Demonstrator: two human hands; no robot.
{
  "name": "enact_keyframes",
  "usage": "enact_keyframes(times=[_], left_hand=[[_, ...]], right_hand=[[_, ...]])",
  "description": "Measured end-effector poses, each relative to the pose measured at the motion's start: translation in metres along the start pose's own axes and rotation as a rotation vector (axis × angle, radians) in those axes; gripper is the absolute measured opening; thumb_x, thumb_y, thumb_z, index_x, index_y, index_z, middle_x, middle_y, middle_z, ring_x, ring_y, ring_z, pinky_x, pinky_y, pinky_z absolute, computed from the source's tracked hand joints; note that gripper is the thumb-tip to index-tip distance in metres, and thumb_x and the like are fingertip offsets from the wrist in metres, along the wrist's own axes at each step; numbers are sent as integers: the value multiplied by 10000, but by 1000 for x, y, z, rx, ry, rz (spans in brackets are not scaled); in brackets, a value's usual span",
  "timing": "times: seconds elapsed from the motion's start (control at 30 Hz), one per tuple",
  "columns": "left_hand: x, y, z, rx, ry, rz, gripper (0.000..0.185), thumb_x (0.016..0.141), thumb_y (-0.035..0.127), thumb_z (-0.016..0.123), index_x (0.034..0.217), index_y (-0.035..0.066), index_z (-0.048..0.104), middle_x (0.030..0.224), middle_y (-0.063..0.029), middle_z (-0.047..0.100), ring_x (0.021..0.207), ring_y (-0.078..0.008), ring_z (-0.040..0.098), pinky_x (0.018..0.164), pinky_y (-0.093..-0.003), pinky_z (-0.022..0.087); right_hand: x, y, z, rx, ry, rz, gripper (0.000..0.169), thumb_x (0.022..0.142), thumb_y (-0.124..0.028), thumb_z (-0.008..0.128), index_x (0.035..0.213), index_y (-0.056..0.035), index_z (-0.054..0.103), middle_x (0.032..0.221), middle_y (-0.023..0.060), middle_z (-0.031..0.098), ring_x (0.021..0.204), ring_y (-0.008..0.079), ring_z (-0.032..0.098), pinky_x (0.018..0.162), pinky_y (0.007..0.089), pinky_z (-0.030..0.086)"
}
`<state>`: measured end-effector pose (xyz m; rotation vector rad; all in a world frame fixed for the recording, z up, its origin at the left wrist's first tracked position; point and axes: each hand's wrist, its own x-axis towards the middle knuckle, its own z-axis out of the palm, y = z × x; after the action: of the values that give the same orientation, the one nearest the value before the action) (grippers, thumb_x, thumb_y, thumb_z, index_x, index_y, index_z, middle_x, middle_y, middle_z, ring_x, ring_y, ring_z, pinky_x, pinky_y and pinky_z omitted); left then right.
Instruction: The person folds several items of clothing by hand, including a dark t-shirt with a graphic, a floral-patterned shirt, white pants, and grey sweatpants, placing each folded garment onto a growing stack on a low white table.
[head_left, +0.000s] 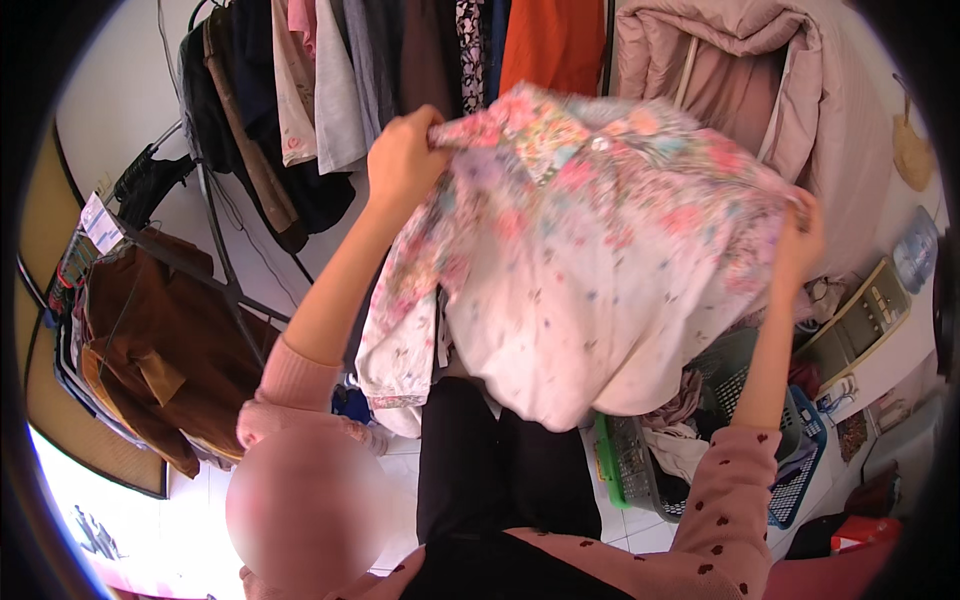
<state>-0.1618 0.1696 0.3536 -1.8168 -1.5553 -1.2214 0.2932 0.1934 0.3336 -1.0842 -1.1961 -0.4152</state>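
A floral long-sleeved shirt (592, 277) with a collar hangs spread out in front of me, partly blurred by motion. Its upper part is densely patterned in pink, orange and blue, and the body below is white with small motifs. My left hand (409, 154) grips one shoulder of the shirt. The opposite shoulder is pinched in my right hand (801, 236). One sleeve dangles on the left, over my dark trousers (480, 465); the other sleeve is mostly hidden.
Clothes hang on a rack (337, 90) ahead, beside a rolled pink quilt (720, 30). At left, a brown garment (172, 337) hangs on a second rack. Plastic laundry baskets (645, 465) with clothes stand on the tiled floor at right. A mirror-like framed panel (855, 322) leans behind them.
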Motion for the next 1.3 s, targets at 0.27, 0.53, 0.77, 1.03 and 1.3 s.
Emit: enact_keyframes(times=[0.27,0.53,0.77,1.03,1.3], left_hand=[[-10,34,14,-190,-12,233,283,615,191,713,844,63,608,737,-115,573,766,-296,544,692,-395,432],[-164,-56,104,8,-825,520,235,671,136,639,903,164,666,882,-25,599,922,-233,543,794,-383,401],[-221,-63,120,295,-1091,291,178,728,187,593,859,141,705,1019,-134,621,917,-284,602,672,-403,494],[-64,123,150,-1280,-1142,-315,358,861,109,367,1115,-50,563,1093,-149,572,1022,-226,532,917,-419,413],[9,188,63,-2068,-842,-178,357,950,296,371,1165,57,527,1136,-108,577,1040,-220,554,938,-416,409]], right_hand=[[-14,-56,-211,54,-573,-129,284,792,-220,649,959,1,590,914,57,621,806,167,587,717,283,450],[-167,-72,-159,455,-1850,180,259,772,-171,687,941,7,605,670,109,585,539,208,557,523,298,425],[-167,-28,-153,326,-1461,586,148,830,-75,559,939,23,584,676,-11,476,651,52,435,567,234,391],[-92,81,-251,-253,-670,454,270,924,-196,489,1062,9,596,1010,25,595,953,109,513,860,253,386],[-83,-23,-359,-178,-670,300,311,793,-244,603,962,17,594,963,86,598,911,173,531,825,294,388]])
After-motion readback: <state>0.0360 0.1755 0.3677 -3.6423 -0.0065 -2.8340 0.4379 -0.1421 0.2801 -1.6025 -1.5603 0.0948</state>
